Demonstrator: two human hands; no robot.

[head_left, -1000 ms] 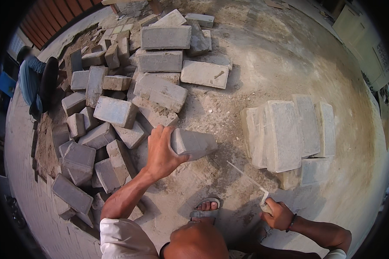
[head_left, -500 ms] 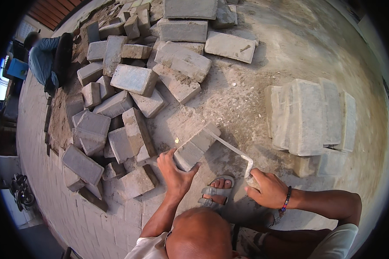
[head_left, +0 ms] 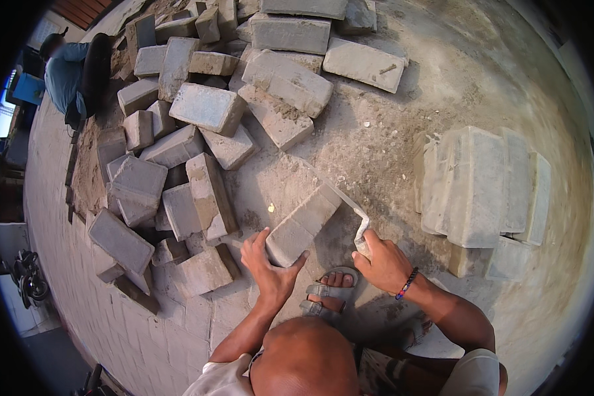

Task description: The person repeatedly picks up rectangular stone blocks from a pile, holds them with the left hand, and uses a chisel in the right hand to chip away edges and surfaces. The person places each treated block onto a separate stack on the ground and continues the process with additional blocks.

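Grey paving block (head_left: 303,224), gripped by left hand (head_left: 270,267), should stay tilted steady while right hand (head_left: 383,261), closed on what seems a scraper (head_left: 353,214), cleans its edge.

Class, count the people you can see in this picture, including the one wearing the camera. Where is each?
2. The camera wearer crouches at the bottom, left hand on a paving block, right hand on a scraper. Another person sits top left; others may be hidden.

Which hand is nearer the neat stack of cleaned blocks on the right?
Right. The right hand, holding a scraper, sits just left of the stack; the left hand grips a paving block farther left.
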